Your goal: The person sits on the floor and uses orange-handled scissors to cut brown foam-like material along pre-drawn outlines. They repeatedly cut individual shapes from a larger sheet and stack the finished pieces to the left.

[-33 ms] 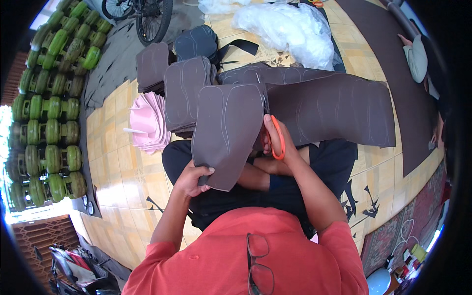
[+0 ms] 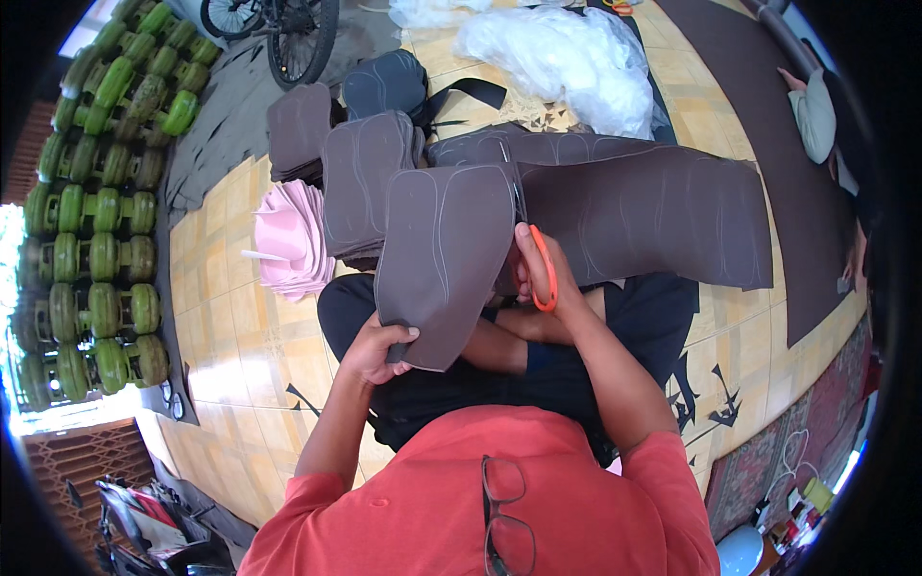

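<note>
My left hand (image 2: pixel 376 353) pinches the near lower corner of a dark brown sheet panel (image 2: pixel 447 254) marked with pale curved lines, thumb on top. In my right hand (image 2: pixel 545 269) are scissors with orange handles (image 2: pixel 545 274). Their blades stand at the panel's right edge, where it meets a long brown strip (image 2: pixel 643 216) with similar drawn outlines; how far they are open is hard to see. Behind the panel lies a stack of cut brown pieces (image 2: pixel 365 178). The panel hangs over my crossed legs.
A pink stack of sheets (image 2: pixel 288 240) sits at the left, with more brown pieces (image 2: pixel 300 130) and dark pieces (image 2: pixel 384 84) beyond. Clear plastic (image 2: pixel 567 67) lies at the back. Green gas cylinders (image 2: pixel 101 250) line the left; a bicycle wheel (image 2: pixel 303 43) is behind. Another person's hand (image 2: pixel 793 79) shows far right.
</note>
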### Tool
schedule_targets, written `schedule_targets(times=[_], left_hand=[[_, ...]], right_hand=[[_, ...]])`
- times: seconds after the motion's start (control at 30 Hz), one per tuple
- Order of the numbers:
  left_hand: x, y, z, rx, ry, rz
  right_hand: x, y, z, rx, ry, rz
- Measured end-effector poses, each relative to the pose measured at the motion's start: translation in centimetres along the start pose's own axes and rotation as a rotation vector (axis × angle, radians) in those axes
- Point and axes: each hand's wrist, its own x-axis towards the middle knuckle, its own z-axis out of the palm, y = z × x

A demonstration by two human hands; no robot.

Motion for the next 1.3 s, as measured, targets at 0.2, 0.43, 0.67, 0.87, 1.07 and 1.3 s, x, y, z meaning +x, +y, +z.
schedule_targets(times=[0.2,0.43,0.67,0.87,1.07,1.3], left_hand=[[1.4,3.6,-2.2,0.112,-0.026,0.085],[8.9,11.4,-7.2,0.303,0.187,0.3],[12.7,12.5,-11.0,0.912,0.375,0.232],[12.0,14.1,-9.3,1.287,0.495,0.095],[14.6,8.4,-1.5,1.593,0.431,1.009],[23.8,-2.3,9.3,1.623,0.214,0.413]], right_hand=[[0.8,0.8,-0.5,0.159,-0.013,-0.069],[-0.4,4.3,-1.8,0.21,0.075,-0.05],[-3.7,6.4,-4.9,0.143,0.146,-0.013],[-4.1,7.4,-5.3,0.191,0.085,-0.071],[-3.4,7.4,-5.0,0.208,0.166,-0.028],[-3.2,7.3,-5.3,0.2,0.217,-0.032]])
